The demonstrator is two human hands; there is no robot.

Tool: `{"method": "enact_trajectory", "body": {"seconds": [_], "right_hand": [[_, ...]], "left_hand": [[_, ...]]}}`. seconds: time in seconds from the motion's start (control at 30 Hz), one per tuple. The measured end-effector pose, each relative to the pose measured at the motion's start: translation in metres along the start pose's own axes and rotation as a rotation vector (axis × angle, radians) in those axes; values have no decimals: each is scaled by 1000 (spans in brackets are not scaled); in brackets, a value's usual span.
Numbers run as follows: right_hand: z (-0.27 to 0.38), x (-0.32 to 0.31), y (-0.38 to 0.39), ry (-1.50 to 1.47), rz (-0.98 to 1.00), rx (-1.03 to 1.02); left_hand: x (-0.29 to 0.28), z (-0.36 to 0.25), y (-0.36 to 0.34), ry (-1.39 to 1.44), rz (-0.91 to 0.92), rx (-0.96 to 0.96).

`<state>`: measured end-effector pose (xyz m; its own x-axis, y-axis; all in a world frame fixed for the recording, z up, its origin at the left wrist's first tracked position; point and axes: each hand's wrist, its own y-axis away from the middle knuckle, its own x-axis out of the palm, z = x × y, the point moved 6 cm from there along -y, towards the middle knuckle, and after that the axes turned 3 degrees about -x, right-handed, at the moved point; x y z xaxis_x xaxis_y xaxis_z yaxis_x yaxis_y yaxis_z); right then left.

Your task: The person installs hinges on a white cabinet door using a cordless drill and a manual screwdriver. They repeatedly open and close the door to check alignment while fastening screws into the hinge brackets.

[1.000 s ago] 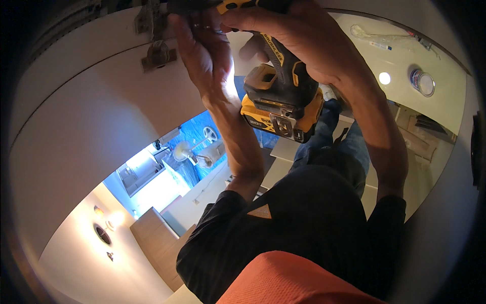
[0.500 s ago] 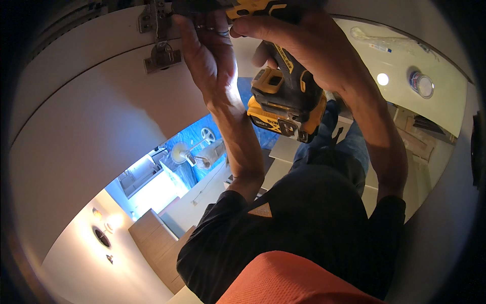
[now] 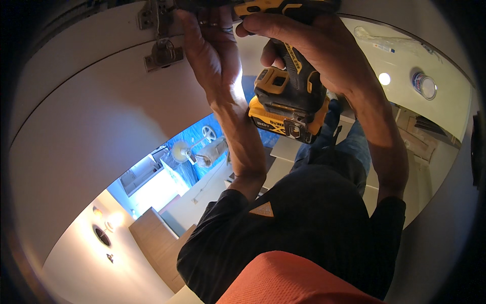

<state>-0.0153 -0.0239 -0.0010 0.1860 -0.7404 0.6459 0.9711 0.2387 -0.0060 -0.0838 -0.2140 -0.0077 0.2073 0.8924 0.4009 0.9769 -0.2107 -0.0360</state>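
A black and yellow cordless drill (image 3: 291, 93) is held up at the top of the view, its battery hanging low. My right hand (image 3: 319, 45) wraps the grip, with a finger up near the body. My left hand (image 3: 215, 55), palm toward me and a ring on one finger, is raised to the dark front end of the drill; its thumb and fingers close about that end, and the fingertips are partly hidden. Just left of the left thumb, a metal cabinet hinge (image 3: 164, 53) is fixed across the edge of a pale panel (image 3: 101, 101). The drill's tip is out of sight.
On a pale shelf at right lie a round can (image 3: 424, 86), a clear plastic bag (image 3: 374, 36) and a small tube (image 3: 383, 48). Below at left are blue sheeting (image 3: 185, 169), a white wheeled machine (image 3: 202, 149) and a wooden cabinet (image 3: 154, 240).
Both hands and the drill have shifted very slightly to the right in the view. My grip on the drill looks the same.
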Motion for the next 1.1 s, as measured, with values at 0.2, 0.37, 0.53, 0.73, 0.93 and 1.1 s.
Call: {"method": "enact_trajectory", "body": {"seconds": [0.2,0.37,0.53,0.73,0.93,1.1], "right_hand": [[-2,-3,-2,72,-56,175],[2,5,-4,-33,-13,77],[3,-1,4,-71,-1,136],[-6,1,-7,-131,-16,69],[-7,-3,-7,-86,-21,132],[-12,-5,-2,51,-76,49]], "left_hand": [[7,1,0,56,-84,0],[15,0,2,-16,-26,-41],[-1,1,-1,15,-60,-136],[-4,3,0,97,-31,13],[5,-3,-11,188,7,-26],[7,5,-12,279,-30,1]]}}
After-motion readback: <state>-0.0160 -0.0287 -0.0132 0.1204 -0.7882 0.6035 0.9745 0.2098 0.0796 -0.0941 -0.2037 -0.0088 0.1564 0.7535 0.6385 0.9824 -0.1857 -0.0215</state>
